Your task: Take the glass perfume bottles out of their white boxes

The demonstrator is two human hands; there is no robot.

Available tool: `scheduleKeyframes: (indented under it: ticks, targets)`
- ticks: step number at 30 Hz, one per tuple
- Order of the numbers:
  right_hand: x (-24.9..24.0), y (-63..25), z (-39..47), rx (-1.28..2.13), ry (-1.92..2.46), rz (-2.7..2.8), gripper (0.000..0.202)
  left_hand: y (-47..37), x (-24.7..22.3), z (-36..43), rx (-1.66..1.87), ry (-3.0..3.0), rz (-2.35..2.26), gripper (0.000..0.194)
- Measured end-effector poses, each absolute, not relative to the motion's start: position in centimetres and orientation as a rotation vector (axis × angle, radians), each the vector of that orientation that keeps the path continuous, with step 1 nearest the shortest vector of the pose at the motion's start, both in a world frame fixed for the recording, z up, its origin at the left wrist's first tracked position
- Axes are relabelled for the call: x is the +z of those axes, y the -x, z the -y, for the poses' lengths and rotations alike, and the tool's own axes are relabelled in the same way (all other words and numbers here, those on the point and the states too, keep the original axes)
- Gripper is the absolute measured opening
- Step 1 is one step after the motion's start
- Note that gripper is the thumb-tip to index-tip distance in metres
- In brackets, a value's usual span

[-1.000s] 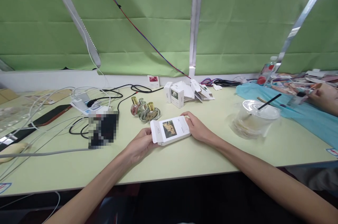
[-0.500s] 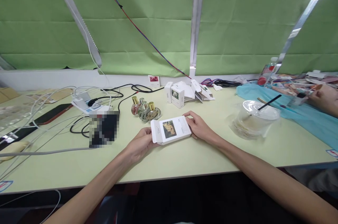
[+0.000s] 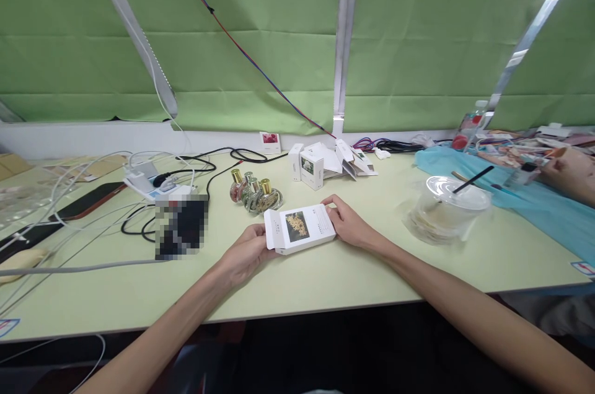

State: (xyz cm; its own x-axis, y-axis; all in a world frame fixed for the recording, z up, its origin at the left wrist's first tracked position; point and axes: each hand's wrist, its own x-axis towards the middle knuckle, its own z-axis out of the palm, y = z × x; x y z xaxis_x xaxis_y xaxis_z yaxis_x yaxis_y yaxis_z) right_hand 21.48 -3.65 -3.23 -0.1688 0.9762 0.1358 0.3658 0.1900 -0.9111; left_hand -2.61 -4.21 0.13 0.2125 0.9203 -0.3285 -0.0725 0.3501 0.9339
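Between both hands (image 3: 295,239), clamped on its ends, the white box (image 3: 302,228) (yellow flowers pictured on it).

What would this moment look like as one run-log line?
left hand: on flower-print box | right hand: same box | perfume bottles: beyond

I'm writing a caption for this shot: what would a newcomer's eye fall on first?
Probably the white box with a yellow flower picture, held at the table's front between the left hand and right hand. Just behind it, slightly left, gold- and silver-capped glass bottles cluster together. To the right stands a clear lidded tub with a black straw.
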Motion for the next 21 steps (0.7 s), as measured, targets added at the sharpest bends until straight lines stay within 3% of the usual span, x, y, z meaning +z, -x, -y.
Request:
scheduleKeyframes:
  ticks: [21]
  targets:
    - [-2.22, -21.13, 4.02, 0.872, 1.330, 1.805, 0.019, 2.50, 0.34, 4.29, 0.849, -1.016, -1.074, 0.026]
